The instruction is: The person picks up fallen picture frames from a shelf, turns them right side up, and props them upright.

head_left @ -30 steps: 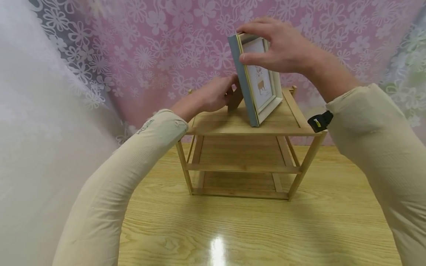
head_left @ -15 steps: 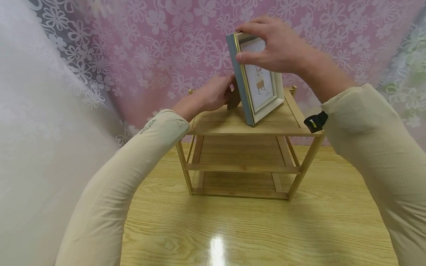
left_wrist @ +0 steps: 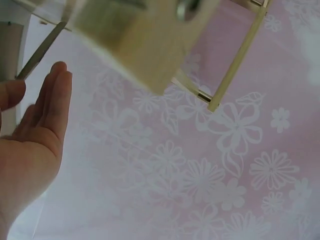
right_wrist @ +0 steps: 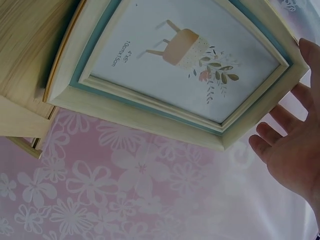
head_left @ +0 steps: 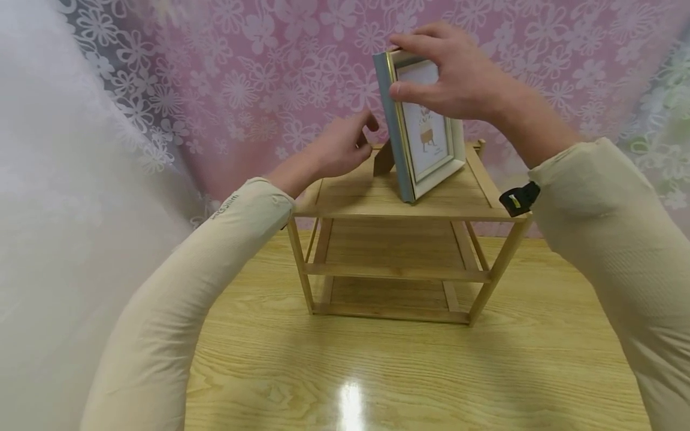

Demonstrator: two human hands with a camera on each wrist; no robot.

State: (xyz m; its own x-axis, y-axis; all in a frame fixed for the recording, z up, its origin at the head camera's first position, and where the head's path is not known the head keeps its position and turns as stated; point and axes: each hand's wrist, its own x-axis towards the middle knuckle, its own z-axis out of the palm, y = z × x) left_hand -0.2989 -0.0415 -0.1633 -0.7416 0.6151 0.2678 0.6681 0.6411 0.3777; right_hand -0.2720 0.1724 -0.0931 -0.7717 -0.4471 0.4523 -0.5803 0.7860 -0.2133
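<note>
A picture frame (head_left: 392,129) with cream front, blue-grey side and gold edge stands upright, leaning slightly back, on the top board of a wooden shelf (head_left: 345,194). My right hand (head_left: 460,78) grips its top edge, thumb on the front and fingers over the top. The right wrist view shows the frame's print (right_wrist: 200,65), a chair with flowers, beside that hand. Behind the frame a brown stand leg (head_left: 384,160) reaches the board. Just left of this leg is my left hand (head_left: 342,143), fingers loosely bent and holding nothing. In the left wrist view its fingers look nearly straight.
Two lower boards (head_left: 393,242) of the shelf sit beneath the top one. Behind it hangs a pink flowered curtain (head_left: 242,90), and whitish sheer fabric (head_left: 81,239) fills the left side. The floor (head_left: 302,371) is wood-patterned.
My left hand has let go of the stand leg and drawn slightly left, away from it. My right hand stays on the frame's top, and the frame has turned slightly.
</note>
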